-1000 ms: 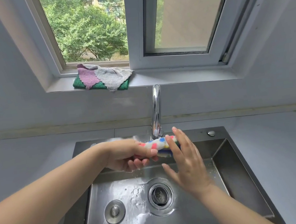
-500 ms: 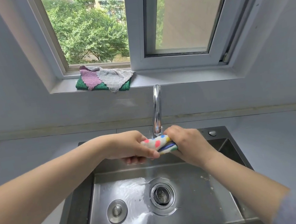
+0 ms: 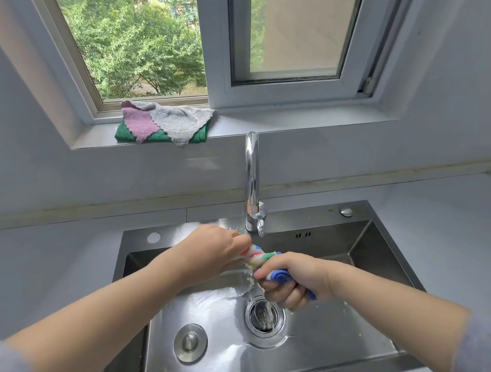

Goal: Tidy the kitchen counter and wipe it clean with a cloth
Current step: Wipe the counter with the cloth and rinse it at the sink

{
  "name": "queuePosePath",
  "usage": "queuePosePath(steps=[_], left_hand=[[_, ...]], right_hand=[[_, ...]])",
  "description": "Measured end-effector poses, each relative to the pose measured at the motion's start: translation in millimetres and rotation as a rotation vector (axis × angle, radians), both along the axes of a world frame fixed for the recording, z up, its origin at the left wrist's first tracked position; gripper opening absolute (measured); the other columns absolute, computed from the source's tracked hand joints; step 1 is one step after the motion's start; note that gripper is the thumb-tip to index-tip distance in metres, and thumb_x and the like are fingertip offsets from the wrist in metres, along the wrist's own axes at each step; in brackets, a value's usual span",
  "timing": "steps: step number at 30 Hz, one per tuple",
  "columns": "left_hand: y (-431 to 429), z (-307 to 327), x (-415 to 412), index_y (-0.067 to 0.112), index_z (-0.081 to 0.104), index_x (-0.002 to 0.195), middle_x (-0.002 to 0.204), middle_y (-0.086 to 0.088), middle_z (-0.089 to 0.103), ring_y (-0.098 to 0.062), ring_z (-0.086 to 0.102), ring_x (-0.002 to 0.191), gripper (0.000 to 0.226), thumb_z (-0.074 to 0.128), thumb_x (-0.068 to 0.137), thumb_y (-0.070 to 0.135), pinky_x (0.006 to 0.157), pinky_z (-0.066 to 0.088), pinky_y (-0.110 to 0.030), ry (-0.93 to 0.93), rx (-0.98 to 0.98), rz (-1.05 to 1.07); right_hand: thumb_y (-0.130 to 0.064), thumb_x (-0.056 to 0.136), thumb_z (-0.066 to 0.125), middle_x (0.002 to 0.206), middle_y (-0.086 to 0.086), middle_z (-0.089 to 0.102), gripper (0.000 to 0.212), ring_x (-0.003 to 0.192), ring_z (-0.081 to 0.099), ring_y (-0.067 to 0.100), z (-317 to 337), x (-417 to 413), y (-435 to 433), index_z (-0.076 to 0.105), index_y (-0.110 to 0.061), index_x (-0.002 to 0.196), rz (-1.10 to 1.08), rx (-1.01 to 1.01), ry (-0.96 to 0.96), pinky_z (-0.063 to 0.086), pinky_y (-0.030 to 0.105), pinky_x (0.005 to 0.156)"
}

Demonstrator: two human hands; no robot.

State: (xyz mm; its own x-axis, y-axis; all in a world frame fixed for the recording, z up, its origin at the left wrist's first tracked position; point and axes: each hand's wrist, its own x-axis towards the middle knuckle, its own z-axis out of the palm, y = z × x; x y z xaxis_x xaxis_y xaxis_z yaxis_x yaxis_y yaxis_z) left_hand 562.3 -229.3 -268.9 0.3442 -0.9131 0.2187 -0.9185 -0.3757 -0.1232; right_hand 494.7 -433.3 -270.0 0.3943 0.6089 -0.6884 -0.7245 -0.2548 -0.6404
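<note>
Left hand [image 3: 215, 249] and right hand [image 3: 294, 282] each clamp an end of the twisted multicoloured cloth [image 3: 258, 254] over the sink [image 3: 371, 250]; water drips toward the drain [image 3: 264, 316]; folded cloths [image 3: 164, 123] on the windowsill [image 3: 291, 117].

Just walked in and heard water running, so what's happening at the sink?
A person is wringing out a colourful spotted cloth over the steel sink. The left hand grips one end and the right hand the other, with the cloth twisted between them, below the faucet. Water is streaming off it down toward the drain strainer. A second pile of cloths sits on the windowsill, untouched.
</note>
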Motion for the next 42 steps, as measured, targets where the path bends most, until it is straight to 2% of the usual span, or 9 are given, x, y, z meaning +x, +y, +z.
queuePosePath(steps=[9,12,15,18,20,23,28,33,42], left_hand=[[-5.3,-4.6,6.6,0.016,0.049,0.074,0.049,0.004,0.049,-0.020,0.051,0.039,0.026,0.039,0.094,0.029,0.034,0.028,-0.023,-0.088,-0.061,0.048],[-8.0,-3.6,6.0,0.016,0.047,0.074,0.047,0.003,0.049,-0.021,0.050,0.036,0.021,0.044,0.091,0.028,0.034,0.025,-0.023,-0.118,-0.020,0.092],[-9.8,-2.4,0.8,0.017,0.046,0.072,0.042,0.003,0.048,-0.020,0.046,0.031,0.029,0.072,0.078,0.029,0.035,0.017,-0.021,-0.101,0.063,0.154],[-11.9,-5.2,-3.2,0.016,0.049,0.066,0.039,0.002,0.047,-0.021,0.043,0.028,0.041,0.089,0.059,0.026,0.039,0.011,-0.020,-0.055,0.129,0.220],[-14.5,-4.6,-5.2,0.016,0.048,0.071,0.044,0.001,0.052,-0.022,0.048,0.034,0.039,0.085,0.065,0.025,0.039,0.016,-0.023,-0.006,0.177,0.257],[-18.4,-0.8,-8.8,0.014,0.047,0.096,0.079,-0.007,0.065,-0.033,0.061,0.070,0.012,0.051,0.096,0.024,0.054,0.029,-0.033,0.110,0.293,0.367],[-30.2,2.2,-16.3,0.014,0.044,0.101,0.087,-0.008,0.064,-0.035,0.061,0.079,0.021,0.041,0.100,0.035,0.058,0.031,-0.033,0.154,0.274,0.411],[-45.0,5.4,-23.8,0.011,0.047,0.106,0.091,-0.008,0.065,-0.034,0.062,0.084,0.033,0.042,0.099,0.043,0.060,0.032,-0.033,0.181,0.287,0.419],[-58.6,-6.3,-33.8,0.011,0.047,0.099,0.089,-0.009,0.061,-0.030,0.055,0.076,0.032,0.045,0.098,0.043,0.062,0.034,-0.033,0.391,0.252,0.505]], right_hand=[[-0.041,0.069,0.074,0.042,-0.012,0.032,0.043,0.036,0.012,0.005,-10.7,4.2,-0.3,0.037,-0.023,0.055,0.005,0.296,0.201,0.005,0.015,0.032],[-0.038,0.075,0.068,0.043,-0.012,0.028,0.038,0.032,0.018,0.000,-3.6,6.7,-3.2,0.039,-0.022,0.056,-0.051,0.200,0.162,0.007,0.014,0.030],[-0.036,0.090,0.054,0.050,-0.009,0.030,0.032,0.036,0.027,0.000,2.2,5.4,-6.9,0.041,-0.021,0.064,-0.155,0.019,0.039,0.019,0.011,0.032],[-0.029,0.095,0.054,0.064,-0.002,0.053,0.020,0.055,0.058,0.008,2.0,2.3,-10.6,0.052,-0.016,0.080,-0.252,-0.062,-0.069,0.041,0.012,0.043],[-0.022,0.094,0.056,0.079,0.003,0.062,0.013,0.069,0.067,0.011,2.0,1.9,-15.4,0.059,-0.010,0.093,-0.306,-0.021,-0.080,0.050,0.013,0.052],[-0.023,0.084,0.065,0.094,0.010,0.059,0.029,0.067,0.062,0.011,2.6,1.6,-21.6,0.062,-0.006,0.107,-0.429,0.073,-0.038,0.053,0.017,0.059],[-0.057,0.083,0.062,0.061,0.001,0.044,0.045,0.045,0.034,0.009,-10.9,-2.8,1.2,0.063,-0.012,0.086,-0.686,-0.161,-0.200,0.031,0.018,0.038],[-0.048,0.087,0.047,0.052,0.000,0.047,0.047,0.051,0.039,0.017,-28.0,3.6,16.6,0.054,-0.015,0.055,-0.866,-0.491,-0.473,0.031,0.026,0.053],[-0.039,0.067,0.040,0.054,0.004,0.039,0.027,0.060,0.034,0.019,-50.0,5.0,0.7,0.042,-0.017,0.051,-0.804,-0.466,-0.526,0.027,0.031,0.055]])
